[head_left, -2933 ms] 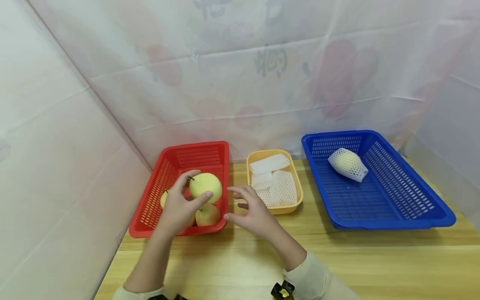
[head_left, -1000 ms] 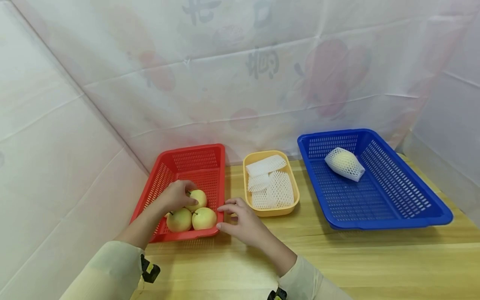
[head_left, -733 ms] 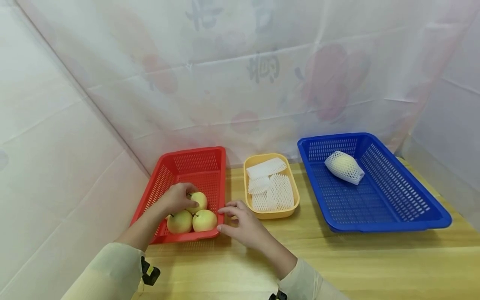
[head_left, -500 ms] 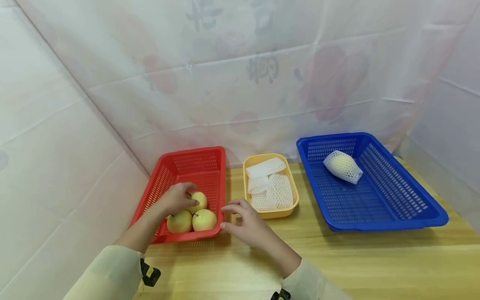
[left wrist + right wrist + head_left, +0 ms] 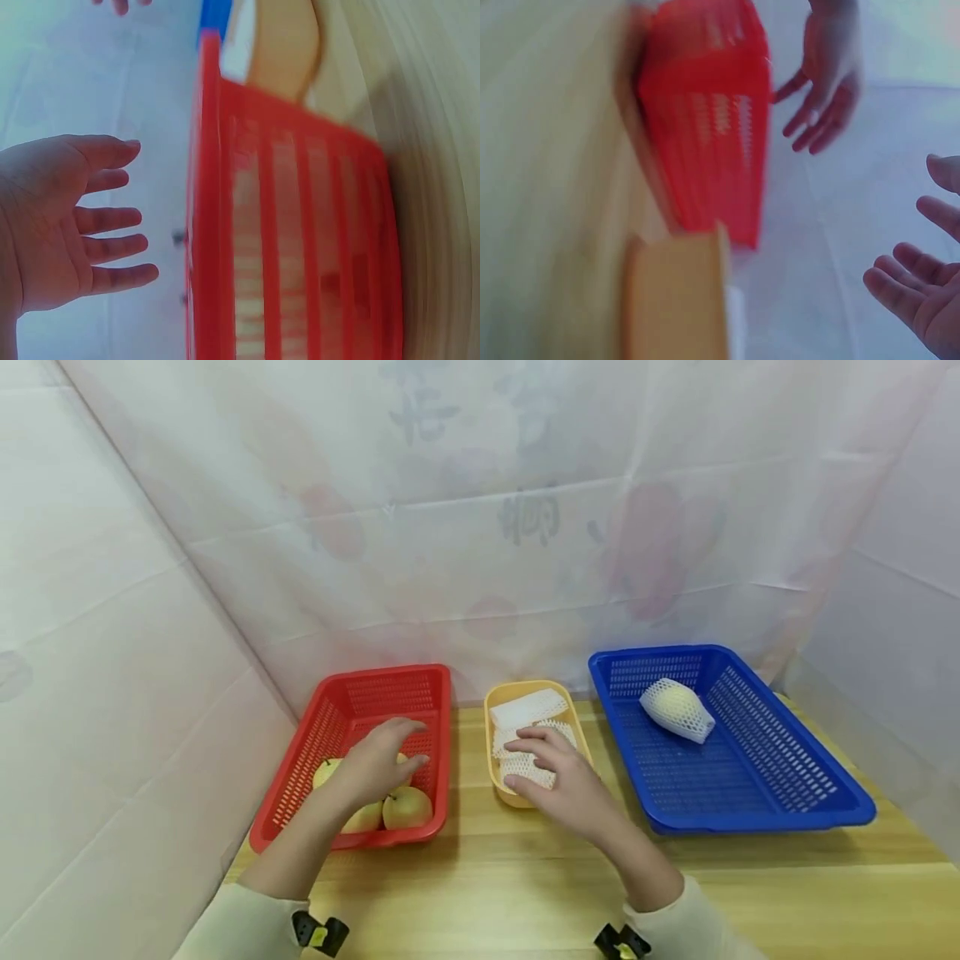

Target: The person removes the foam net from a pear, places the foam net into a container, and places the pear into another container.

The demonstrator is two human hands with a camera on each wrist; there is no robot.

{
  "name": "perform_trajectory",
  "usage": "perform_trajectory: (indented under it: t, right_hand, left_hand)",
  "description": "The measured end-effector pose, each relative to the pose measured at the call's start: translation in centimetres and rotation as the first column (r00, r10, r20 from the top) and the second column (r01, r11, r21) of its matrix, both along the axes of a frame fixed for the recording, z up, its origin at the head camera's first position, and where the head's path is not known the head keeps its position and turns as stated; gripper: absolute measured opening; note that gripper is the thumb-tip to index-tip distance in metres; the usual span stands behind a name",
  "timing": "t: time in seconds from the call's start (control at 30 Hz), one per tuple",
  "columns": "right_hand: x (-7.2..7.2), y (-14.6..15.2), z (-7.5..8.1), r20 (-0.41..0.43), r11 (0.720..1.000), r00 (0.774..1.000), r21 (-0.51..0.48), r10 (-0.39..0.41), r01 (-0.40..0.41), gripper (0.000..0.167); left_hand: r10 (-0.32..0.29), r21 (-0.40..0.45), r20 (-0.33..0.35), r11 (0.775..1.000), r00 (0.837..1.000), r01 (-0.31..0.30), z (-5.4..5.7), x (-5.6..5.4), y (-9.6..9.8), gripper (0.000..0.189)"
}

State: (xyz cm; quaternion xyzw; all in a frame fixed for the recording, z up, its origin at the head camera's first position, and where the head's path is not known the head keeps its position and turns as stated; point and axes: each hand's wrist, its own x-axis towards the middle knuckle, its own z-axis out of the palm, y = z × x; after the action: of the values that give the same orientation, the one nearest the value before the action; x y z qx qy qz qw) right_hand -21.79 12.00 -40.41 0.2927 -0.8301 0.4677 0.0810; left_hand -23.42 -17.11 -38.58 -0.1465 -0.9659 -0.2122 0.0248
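My left hand (image 5: 372,768) hovers above the red basket (image 5: 447,727), fingers spread and holding nothing; the left wrist view shows the same hand (image 5: 56,229) beside the basket wall. Beneath it several round yellow-green pears (image 5: 407,808) lie at the near end of the basket, partly hidden by the hand. My right hand (image 5: 566,781) is over the yellow basket (image 5: 491,768), its fingers loosely bent and empty. Inside that basket lie white foam net sleeves (image 5: 528,708), partly covered by the hand. One pear in a foam net (image 5: 677,707) rests in the blue basket (image 5: 738,797).
All three baskets stand in a row on a wooden table (image 5: 480,893). A pale printed curtain (image 5: 480,527) hangs close behind them, and another white sheet (image 5: 135,710) closes off the left side.
My left hand has let go of a pear in the red basket and lifted off it. My right hand has moved right, from the red basket's rim to above the foam nets.
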Motion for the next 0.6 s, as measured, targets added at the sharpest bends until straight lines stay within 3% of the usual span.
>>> perform_trajectory:
  t: [0.1,0.2,0.33,0.43,0.6]
  right_hand:
    - [0.0,1.8,1.9,-0.078,0.999,0.997,0.033,-0.014,0.016,0.037]
    - [-0.3,4.2,4.2,-0.160,0.994,0.986,0.095,-0.047,0.063,0.038]
    - [-0.8,7.3,7.3,-0.204,0.974,0.975,0.188,-0.090,0.129,0.037]
    - [-1.1,9.1,9.6,-0.228,0.954,0.966,0.241,-0.124,0.180,0.036]
    - [-1.9,10.7,13.2,-0.291,0.935,0.948,0.285,-0.128,0.213,0.035]
  left_hand:
    - [-0.029,0.029,-0.066,0.999,0.997,0.031,0.3,0.9,2.0,0.049]
    - [-0.089,0.088,-0.130,0.991,0.987,0.101,0.4,1.7,4.5,0.046]
    - [-0.194,0.190,-0.165,0.956,0.967,0.224,-0.4,2.8,8.4,0.042]
    - [-0.273,0.206,-0.194,0.928,0.942,0.311,-1.2,3.3,11.9,0.040]
    - [-0.385,0.100,-0.320,0.895,0.866,0.435,-2.4,3.5,17.9,0.041]
